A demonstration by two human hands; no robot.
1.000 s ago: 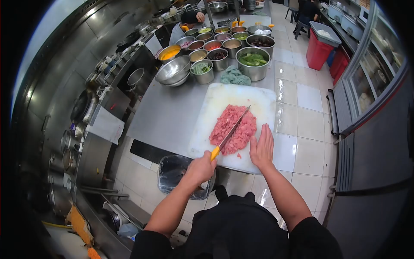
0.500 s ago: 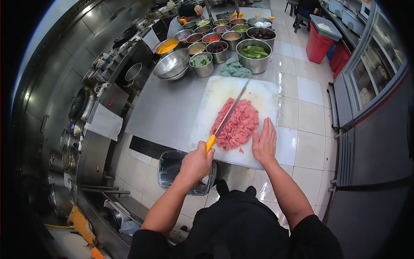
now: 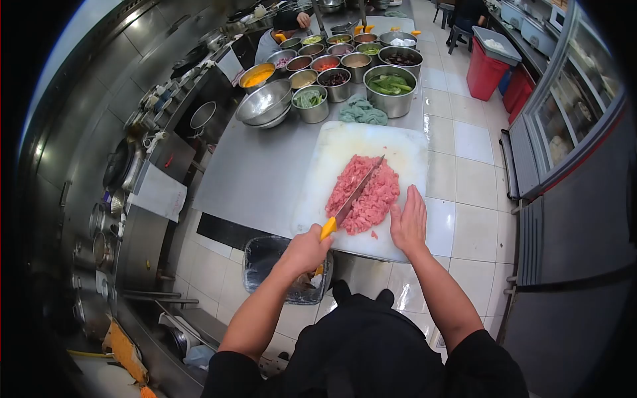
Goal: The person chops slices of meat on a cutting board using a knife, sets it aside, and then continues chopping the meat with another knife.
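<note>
My left hand [image 3: 305, 251] is closed around the yellow handle of a kitchen knife [image 3: 359, 191]. The blade slants across a flat heap of chopped pink raw meat [image 3: 378, 207], its edge down in the pieces. Under the meat lies a white cutting board [image 3: 321, 166] at the near end of a steel table. My right hand [image 3: 409, 225] rests at the board's right edge, beside the heap, with its fingers stretched out and nothing held. One small scrap of meat sits apart near the board's front edge.
Beyond the board lie a green cloth [image 3: 362, 111] and several steel pots of cut ingredients, one with green vegetables [image 3: 391, 85]. Stacked steel bowls [image 3: 264, 103] stand left. A lined bin [image 3: 255, 265] is below the table's front. Another person [image 3: 267, 46] is at the far left.
The knife's blade has come down into the meat, its tip drawn lower and nearer. My right hand stays by the board's right edge. The view has shifted slightly.
</note>
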